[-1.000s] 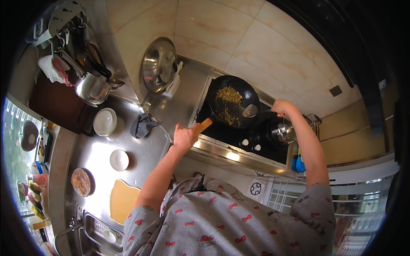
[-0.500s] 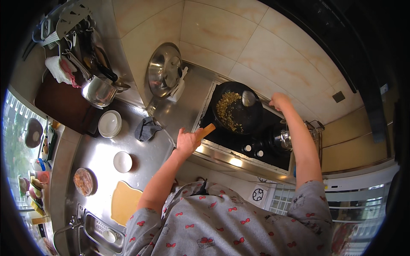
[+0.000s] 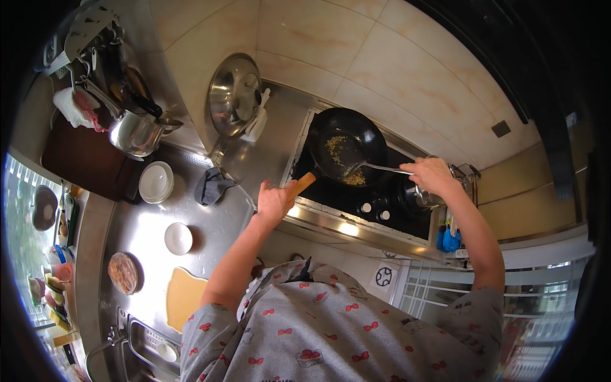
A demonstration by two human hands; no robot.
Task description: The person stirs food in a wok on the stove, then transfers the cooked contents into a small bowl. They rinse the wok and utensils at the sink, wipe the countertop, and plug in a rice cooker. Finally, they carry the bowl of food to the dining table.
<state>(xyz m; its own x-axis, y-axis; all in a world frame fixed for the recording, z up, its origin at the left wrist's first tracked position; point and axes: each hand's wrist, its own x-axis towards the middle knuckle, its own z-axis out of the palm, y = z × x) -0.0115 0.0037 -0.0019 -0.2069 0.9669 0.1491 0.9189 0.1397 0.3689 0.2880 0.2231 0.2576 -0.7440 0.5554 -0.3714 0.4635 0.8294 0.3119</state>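
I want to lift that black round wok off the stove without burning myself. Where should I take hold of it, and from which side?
Grip the black round wok by its wooden handle, where the left hand holds it now. Come from the counter side, low and to the left: the handle sticks out past the stove's edge toward the person, away from the food and the metal spatula in the right hand.

Daylight comes in from the window [image 3: 28, 254] at nine o'clock and washes the steel bench [image 3: 153, 216] into white glare near its middle. The hob [image 3: 356, 197] at the centre is dimmer, with a small bright reflection on its front edge. A black fisheye rim rings the frame, and tile lines bow toward it. Focus is fairly sharp throughout.
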